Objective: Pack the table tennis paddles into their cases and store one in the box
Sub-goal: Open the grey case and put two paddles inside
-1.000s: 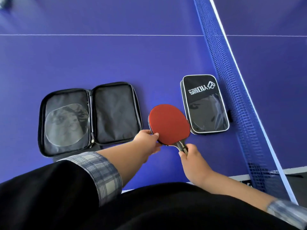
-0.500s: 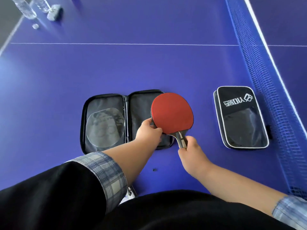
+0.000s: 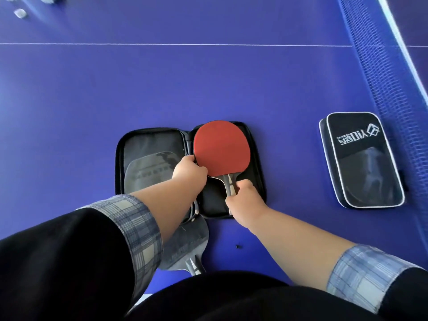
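Observation:
A red-faced paddle (image 3: 221, 148) lies over the right half of an unzipped black case (image 3: 148, 144) on the blue table. My left hand (image 3: 188, 171) pinches the blade's lower left edge. Around the paddle's handle, my right hand (image 3: 243, 201) is closed. A clear protective film (image 3: 148, 169) lies in the case's left half. A second paddle (image 3: 183, 249), dark side up, lies near the table's front edge under my left forearm. A closed black case with white piping (image 3: 361, 161) lies to the right.
The blue net (image 3: 379, 66) runs along the right side, close behind the closed case. Small blurred objects (image 3: 20, 12) sit at the far left corner. A white line (image 3: 162, 44) crosses the table farther back. No box is in view.
Both hands have carried the red paddle left, from beside the closed case to over the open case's right half. The view shifted, revealing the second paddle near the front edge.

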Motion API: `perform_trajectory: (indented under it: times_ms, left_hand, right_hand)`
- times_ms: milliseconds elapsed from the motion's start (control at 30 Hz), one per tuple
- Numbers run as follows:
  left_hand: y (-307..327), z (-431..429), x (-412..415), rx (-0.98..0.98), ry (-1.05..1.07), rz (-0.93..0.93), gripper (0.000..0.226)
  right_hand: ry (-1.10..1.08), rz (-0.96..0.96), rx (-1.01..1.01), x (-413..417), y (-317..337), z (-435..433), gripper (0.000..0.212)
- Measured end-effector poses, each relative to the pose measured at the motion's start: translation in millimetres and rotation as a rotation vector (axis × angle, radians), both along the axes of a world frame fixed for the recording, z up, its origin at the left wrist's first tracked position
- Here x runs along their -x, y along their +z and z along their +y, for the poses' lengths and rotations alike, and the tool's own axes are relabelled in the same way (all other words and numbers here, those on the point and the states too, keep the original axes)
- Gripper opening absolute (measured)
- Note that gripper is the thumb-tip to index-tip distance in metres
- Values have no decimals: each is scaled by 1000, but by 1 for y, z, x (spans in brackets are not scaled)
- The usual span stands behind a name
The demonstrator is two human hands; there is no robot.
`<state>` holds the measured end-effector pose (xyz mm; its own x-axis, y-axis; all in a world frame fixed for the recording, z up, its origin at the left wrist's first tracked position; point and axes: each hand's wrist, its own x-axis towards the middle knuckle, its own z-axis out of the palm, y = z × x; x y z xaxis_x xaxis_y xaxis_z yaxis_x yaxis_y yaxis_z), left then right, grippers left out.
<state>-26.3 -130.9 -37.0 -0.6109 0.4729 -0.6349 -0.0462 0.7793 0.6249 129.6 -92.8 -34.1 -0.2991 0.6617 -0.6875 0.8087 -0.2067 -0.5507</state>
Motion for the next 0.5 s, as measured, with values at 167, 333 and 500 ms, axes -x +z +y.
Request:
perform_trajectory:
  times_ms: [167, 333, 500]
  left_hand:
    - [3, 3, -2, 97, -196, 118, 22]
    - [3, 7, -6, 206, -356, 230, 17]
    - [0, 2, -5, 198, -438, 337, 34]
  right_hand:
    - [83, -44, -71, -8, -5, -3, 31]
    - [177, -99, -132, -14, -8, 3, 31]
    - [211, 4, -138, -25, -12, 5, 34]
